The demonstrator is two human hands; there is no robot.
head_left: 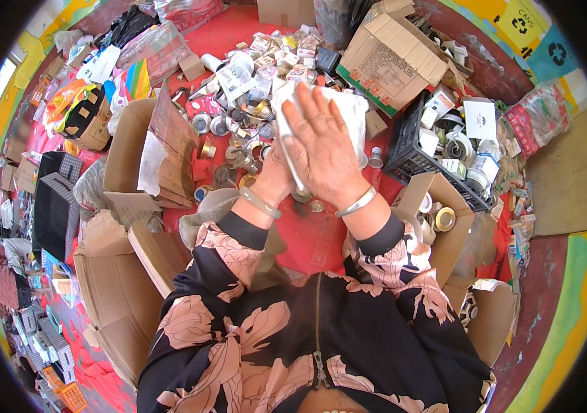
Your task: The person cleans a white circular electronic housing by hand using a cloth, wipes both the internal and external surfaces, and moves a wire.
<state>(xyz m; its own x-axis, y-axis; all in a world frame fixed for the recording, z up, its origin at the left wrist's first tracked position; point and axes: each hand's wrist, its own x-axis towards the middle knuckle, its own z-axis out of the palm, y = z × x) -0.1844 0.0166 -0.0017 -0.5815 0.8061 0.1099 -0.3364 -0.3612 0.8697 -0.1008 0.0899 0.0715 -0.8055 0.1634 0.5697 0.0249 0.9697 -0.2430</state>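
- Nearest, a black jacket (252, 358) with pink flowers covers the person's front and arms, a zip running down its middle
- The left hand (274, 165), with a pale bangle (260, 204) at its wrist, is at the left edge of a flat white packet (354, 124); most of its fingers are hidden, so I cannot tell how far they are bent or how firmly they grip
- The right hand (319, 141), wearing a silver bangle (358, 202), lies flat against the near face of the packet, its fingers almost straight and slightly spread, not curled round anything
- The packet is raised in front of the chest, over the red floor covering (314, 244)
- Beside the left forearm is a crumpled grey cloth (200, 219), with open cardboard boxes (111, 272) farther left
- Right of the right forearm, an open carton (457, 237) contains round items
- Past the hands, a heap of jars, lids and small boxes (235, 131) spreads over the red covering
- To the right of that heap, a black plastic crate (438, 184) is full of mixed containers, near a large tilted cardboard box (393, 65)
- Farthest off, a painted wall (555, 58) shows yellow and blue patches
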